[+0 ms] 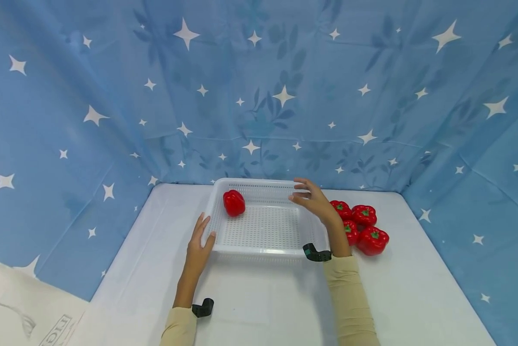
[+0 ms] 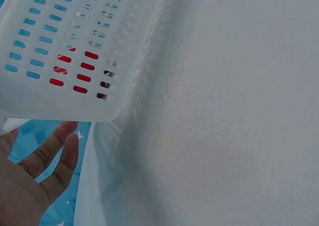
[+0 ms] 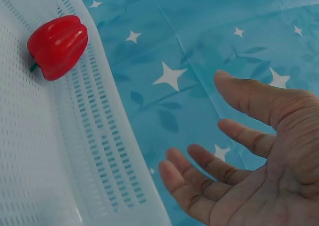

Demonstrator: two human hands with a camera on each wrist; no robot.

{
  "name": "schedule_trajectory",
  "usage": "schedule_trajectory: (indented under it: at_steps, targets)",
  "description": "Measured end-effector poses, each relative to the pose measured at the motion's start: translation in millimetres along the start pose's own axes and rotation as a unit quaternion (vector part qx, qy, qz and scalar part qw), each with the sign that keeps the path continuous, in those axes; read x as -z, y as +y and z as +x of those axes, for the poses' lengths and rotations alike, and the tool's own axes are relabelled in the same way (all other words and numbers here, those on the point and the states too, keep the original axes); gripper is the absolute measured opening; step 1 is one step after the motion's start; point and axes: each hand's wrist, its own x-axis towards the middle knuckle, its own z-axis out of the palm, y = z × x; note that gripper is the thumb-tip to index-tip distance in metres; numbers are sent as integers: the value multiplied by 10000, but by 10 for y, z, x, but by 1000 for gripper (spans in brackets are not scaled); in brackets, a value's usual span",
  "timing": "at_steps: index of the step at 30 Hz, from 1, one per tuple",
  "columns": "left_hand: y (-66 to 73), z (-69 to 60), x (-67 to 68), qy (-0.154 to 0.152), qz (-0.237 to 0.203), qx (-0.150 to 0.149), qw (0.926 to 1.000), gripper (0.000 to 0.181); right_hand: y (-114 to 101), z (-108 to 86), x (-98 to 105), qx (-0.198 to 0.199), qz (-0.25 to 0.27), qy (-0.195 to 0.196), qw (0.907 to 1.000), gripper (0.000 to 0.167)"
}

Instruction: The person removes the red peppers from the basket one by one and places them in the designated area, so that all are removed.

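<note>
A white perforated plastic basket [image 1: 259, 250] stands on the white table with one red bell pepper [image 1: 234, 203] in its far left corner. In the right wrist view that pepper [image 3: 58, 47] lies tilted against the basket wall, its green stem downward. My left hand [image 1: 198, 247] is at the basket's left side with fingers spread; whether it touches the rim I cannot tell. Above the basket's right side hovers my right hand [image 1: 315, 202], fingers loosely bent and apart, holding nothing. Several more red bell peppers [image 1: 373, 240] sit grouped on the table right of the basket, partly behind my right forearm.
Blue cloth [image 1: 259, 120] with white stars hangs behind the table and along both sides. The white tabletop [image 1: 263, 298] extends in front of the basket. A pale printed cloth or bag [image 1: 30, 307] lies at the lower left. Each wrist wears a black camera mount [image 1: 316, 253].
</note>
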Motion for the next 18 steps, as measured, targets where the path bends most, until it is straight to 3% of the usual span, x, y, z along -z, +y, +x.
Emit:
schedule_trajectory:
  at_steps: [6, 11, 18]
  targets:
    - [-7, 4, 17, -1, 14, -30, 10000, 51, -33, 225, -203, -218, 105, -444, 9987, 66]
    - [-21, -1, 10, 28, 43, -83, 10000, 51, -32, 372, -382, -602, 95, -537, 9967, 69]
    - [-18, 0, 1, 60, 35, -107, 9999, 51, -73, 531, -534, -785, 178, -720, 9942, 68]
